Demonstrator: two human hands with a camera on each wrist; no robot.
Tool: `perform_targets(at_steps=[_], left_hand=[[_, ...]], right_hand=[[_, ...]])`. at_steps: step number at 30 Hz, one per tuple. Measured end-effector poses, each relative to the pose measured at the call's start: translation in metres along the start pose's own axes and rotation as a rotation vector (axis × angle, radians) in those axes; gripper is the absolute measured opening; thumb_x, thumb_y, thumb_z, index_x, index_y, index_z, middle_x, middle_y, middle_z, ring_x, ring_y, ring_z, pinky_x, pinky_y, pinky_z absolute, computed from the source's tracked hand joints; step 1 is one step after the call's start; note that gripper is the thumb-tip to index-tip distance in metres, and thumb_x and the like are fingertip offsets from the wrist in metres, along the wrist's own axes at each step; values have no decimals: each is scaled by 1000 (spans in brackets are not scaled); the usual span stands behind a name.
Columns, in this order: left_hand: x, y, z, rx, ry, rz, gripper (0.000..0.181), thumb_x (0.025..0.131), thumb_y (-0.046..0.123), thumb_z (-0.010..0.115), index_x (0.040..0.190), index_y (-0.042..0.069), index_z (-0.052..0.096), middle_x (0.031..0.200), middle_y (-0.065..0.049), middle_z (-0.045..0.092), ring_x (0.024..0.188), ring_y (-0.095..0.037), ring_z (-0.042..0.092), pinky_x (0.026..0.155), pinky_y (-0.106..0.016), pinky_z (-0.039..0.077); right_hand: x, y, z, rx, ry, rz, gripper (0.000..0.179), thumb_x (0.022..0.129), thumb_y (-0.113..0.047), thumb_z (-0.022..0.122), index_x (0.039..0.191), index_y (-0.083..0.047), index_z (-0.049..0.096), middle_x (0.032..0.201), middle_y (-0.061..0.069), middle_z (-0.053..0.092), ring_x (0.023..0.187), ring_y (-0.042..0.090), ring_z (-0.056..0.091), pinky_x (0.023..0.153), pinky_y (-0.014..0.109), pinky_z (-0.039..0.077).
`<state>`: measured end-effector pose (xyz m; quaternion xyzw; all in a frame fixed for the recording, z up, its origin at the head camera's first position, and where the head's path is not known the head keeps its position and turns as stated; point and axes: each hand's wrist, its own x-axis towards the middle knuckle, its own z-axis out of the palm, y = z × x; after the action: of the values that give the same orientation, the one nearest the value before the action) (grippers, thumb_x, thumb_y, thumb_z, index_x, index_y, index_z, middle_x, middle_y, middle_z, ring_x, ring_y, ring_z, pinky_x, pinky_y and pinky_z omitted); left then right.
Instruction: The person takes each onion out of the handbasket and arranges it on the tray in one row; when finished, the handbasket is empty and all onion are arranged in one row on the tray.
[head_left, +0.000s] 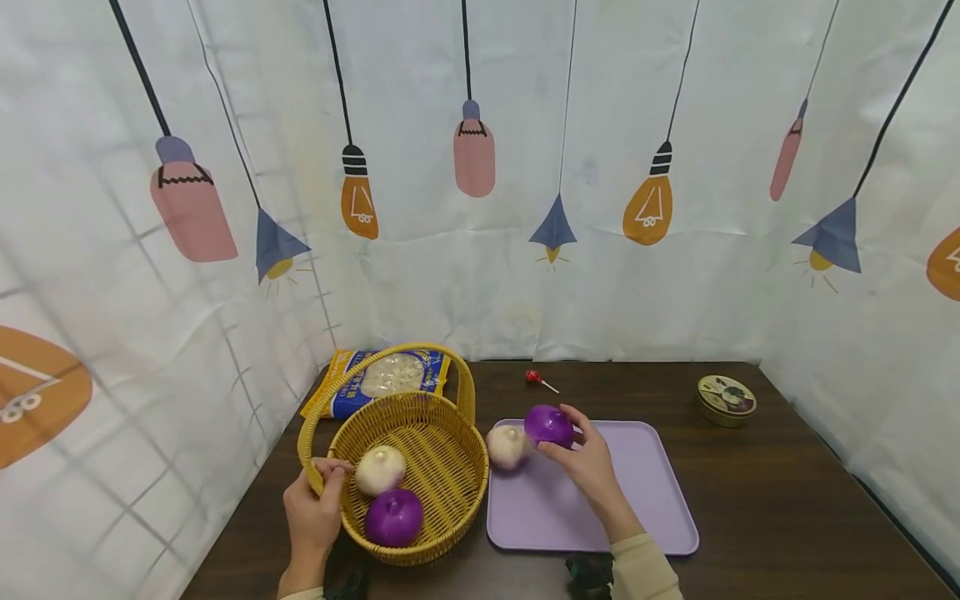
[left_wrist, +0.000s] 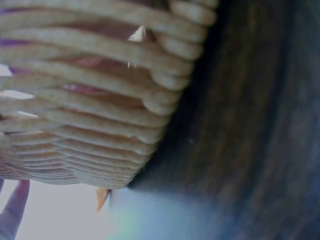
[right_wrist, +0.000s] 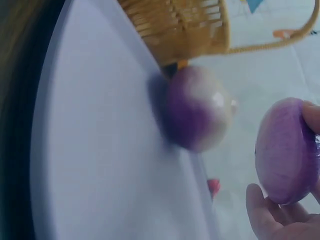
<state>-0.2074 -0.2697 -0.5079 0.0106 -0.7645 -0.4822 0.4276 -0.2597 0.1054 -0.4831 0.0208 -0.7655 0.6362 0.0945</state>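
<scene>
My right hand (head_left: 588, 467) holds a purple onion (head_left: 549, 426) between thumb and fingers, raised over the back left part of the lilac tray (head_left: 645, 500). A white and purple turnip (right_wrist: 200, 107) sits at the tray's left edge, just left of the held onion. My left hand (head_left: 313, 510) grips the wicker basket's handle (head_left: 306, 442) near its base on the left side. Inside the yellow wicker basket (head_left: 450, 467) lie a whitish turnip (head_left: 380, 470) and another purple onion (head_left: 394, 517). The left wrist view is mostly filled by the basket's woven side (left_wrist: 90, 90).
A yellow and blue plastic packet (head_left: 390, 379) lies behind the basket. Beyond the tray is a red lollipop (head_left: 534, 377) on the dark table (head_left: 780, 500). A round tin (head_left: 725, 400) stands at the back right. White curtains (head_left: 450, 283) with printed lamps enclose the table.
</scene>
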Motion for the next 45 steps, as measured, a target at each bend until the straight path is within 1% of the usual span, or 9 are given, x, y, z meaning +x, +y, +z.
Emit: perform_targets(at_steps=[3, 10, 15, 24, 32, 37, 41, 44, 45], left_hand=[[0, 0, 0, 2, 0, -9, 30, 82, -13, 61, 65, 4, 44, 74, -16, 68, 56, -4, 54, 45, -25, 29], [-1, 0, 0, 1, 11, -1, 30, 82, -13, 61, 64, 4, 45, 72, -15, 68, 64, 4, 58, 47, -21, 33], [-1, -2, 0, -13, 9, 6, 29, 83, -13, 62, 65, 4, 46, 73, -15, 68, 65, -1, 61, 49, -21, 33], [0, -2, -1, -1, -5, -6, 28, 84, -10, 63, 66, 5, 47, 74, -14, 69, 64, -6, 61, 49, -20, 35], [-1, -1, 0, 2, 3, 3, 28, 82, -12, 62, 65, 5, 47, 72, -13, 68, 62, -12, 62, 49, -20, 35], [1, 16, -3, -22, 0, 8, 28, 82, -14, 61, 65, 4, 47, 72, -16, 67, 62, -13, 61, 50, -19, 36], [2, 33, -5, -57, -10, 44, 27, 82, -15, 60, 65, 2, 46, 72, -21, 65, 65, -3, 60, 50, -19, 36], [1, 35, -5, -60, -7, 62, 28, 81, -16, 60, 65, 2, 46, 71, -22, 65, 67, 3, 59, 51, -19, 36], [1, 33, -4, -59, -6, 62, 28, 81, -17, 60, 65, 1, 46, 72, -22, 65, 67, 2, 60, 51, -19, 37]], right_hand=[[1, 6, -4, -19, 7, 24, 72, 74, -13, 84, 138, -8, 51, 133, 19, 52, 111, 36, 55, 85, 39, 50], [0, 18, -8, -66, 16, 48, 71, 74, -12, 84, 137, -6, 51, 133, 23, 51, 108, 37, 56, 86, 41, 52], [-1, 25, -9, -63, 25, 52, 72, 73, -8, 83, 137, -3, 51, 130, 24, 52, 106, 36, 58, 87, 41, 49], [-2, 37, -10, -124, 12, 32, 74, 72, -9, 84, 137, -1, 50, 133, 26, 51, 111, 42, 57, 96, 54, 43], [-2, 43, -12, -152, 0, 1, 75, 72, -8, 84, 138, 0, 48, 134, 28, 50, 112, 46, 57, 97, 56, 43], [-2, 43, -13, -177, 7, 10, 76, 72, -12, 84, 138, -3, 49, 132, 27, 47, 111, 46, 57, 96, 56, 43], [-3, 43, -12, -194, 8, 1, 76, 71, -11, 85, 138, -2, 50, 130, 27, 47, 109, 46, 57, 96, 56, 44], [-4, 43, -11, -188, -6, -3, 76, 71, -10, 85, 138, -2, 50, 131, 27, 47, 111, 45, 57, 96, 54, 45], [-4, 43, -11, -178, -11, 0, 76, 71, -10, 85, 138, -2, 50, 132, 27, 47, 112, 45, 57, 97, 53, 45]])
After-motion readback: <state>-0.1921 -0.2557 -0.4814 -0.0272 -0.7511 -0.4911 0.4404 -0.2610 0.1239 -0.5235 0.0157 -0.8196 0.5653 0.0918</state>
